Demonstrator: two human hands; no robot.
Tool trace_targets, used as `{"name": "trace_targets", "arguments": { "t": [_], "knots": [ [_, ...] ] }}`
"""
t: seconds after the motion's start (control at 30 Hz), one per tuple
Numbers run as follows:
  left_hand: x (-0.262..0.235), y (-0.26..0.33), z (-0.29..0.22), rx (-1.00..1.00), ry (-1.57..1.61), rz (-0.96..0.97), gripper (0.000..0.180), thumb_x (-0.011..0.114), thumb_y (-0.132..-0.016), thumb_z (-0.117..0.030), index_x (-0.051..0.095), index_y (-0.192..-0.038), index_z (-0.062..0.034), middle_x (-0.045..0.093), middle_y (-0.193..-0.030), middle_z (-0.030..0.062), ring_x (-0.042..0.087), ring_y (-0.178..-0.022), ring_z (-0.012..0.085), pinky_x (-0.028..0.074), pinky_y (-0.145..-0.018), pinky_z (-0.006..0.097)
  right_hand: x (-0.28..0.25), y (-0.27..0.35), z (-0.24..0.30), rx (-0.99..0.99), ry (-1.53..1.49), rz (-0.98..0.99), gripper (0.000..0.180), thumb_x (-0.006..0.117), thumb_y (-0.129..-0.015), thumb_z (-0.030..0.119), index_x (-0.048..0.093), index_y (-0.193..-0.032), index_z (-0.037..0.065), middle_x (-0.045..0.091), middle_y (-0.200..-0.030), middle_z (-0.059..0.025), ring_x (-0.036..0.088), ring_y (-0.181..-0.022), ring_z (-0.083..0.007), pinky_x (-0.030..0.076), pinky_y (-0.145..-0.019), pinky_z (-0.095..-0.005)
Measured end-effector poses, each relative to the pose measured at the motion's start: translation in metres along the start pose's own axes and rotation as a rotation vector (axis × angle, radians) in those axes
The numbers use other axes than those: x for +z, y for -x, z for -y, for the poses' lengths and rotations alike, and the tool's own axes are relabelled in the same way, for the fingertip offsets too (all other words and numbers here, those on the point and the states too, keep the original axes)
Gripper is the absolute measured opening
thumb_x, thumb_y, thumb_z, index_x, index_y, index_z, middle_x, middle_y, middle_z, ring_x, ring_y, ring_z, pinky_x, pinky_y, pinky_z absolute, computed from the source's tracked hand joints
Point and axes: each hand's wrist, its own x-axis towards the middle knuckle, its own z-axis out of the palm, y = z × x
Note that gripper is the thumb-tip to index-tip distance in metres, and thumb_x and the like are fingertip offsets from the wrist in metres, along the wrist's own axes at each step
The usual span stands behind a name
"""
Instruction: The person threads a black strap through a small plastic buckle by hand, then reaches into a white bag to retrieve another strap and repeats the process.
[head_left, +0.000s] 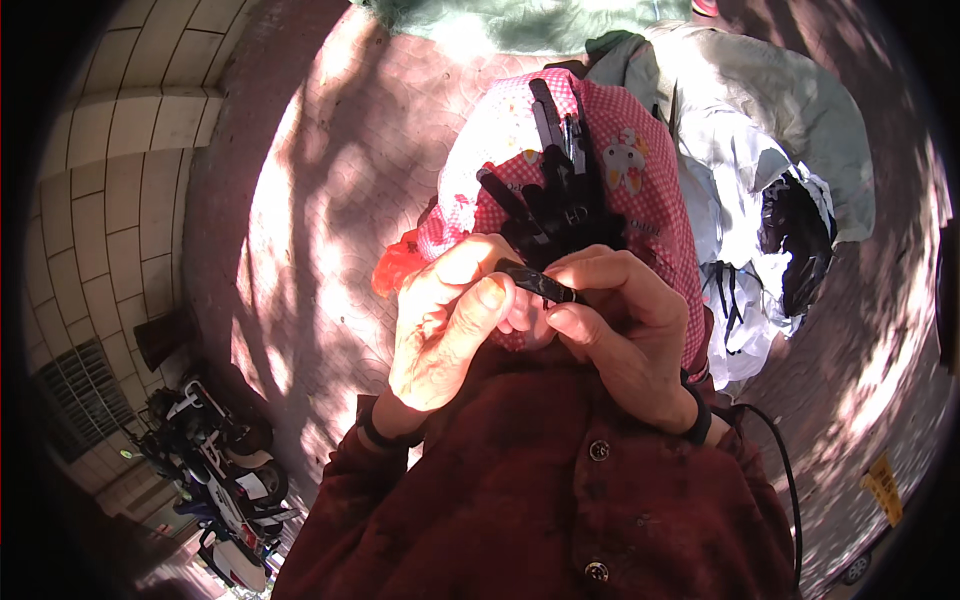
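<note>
Between my two hands, in front of my chest, is a short, narrow black strip (pixel 538 283) with shiny marks. My left hand (pixel 445 325) pinches its left end between thumb and forefinger. The right end is pinched by my right hand (pixel 630 315), whose other fingers curl under. I cannot make out exactly what kind of piece it is. Just beyond my fingertips, a pile of similar black strips (pixel 560 200) lies on a pink-and-white checked cloth (pixel 650 215) with a cartoon rabbit, spread over my lap. Part of the pile is hidden behind my hands.
To the right, an open white bag (pixel 735 180) holds black pieces (pixel 795 230), beside a greyish-green cloth (pixel 790 95). A red plastic bag (pixel 398 263) shows left of my lap. Green sheeting (pixel 530 25) lies ahead. Motorbikes (pixel 225 470) stand by the tiled wall (pixel 105 220) at left.
</note>
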Motion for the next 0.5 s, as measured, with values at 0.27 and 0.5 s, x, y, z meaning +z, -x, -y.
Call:
{"name": "trace_targets", "arguments": {
  "t": [0.27,0.5],
  "knots": [
    [0.012,0.004,-0.001,-0.487,0.299,-0.016,0.029,0.055,-0.1,-0.018,0.054,-0.125,-0.0026,0.065,-0.101,0.0061,0.065,-0.088,0.0143,0.051,-0.074,0.026,-0.015,-0.01,-0.015,-0.172,0.07,0.029,0.021,0.071,-0.083,-0.005,0.068,-0.104,-0.003,0.053,-0.105,-0.0068,0.057,-0.091,-0.0094,0.05,-0.076,-0.0224],
    [0.002,0.004,0.012,-0.484,0.317,0.065,0.016,0.063,-0.096,-0.016,0.061,-0.109,-0.0075,0.065,-0.091,0.004,0.063,-0.069,0.0108,0.044,-0.056,0.022,-0.012,-0.011,-0.016,-0.145,0.013,0.056,0.02,0.071,-0.084,-0.004,0.069,-0.104,-0.001,0.054,-0.102,-0.005,0.057,-0.086,-0.0092,0.049,-0.072,-0.0218]
  ]
}}
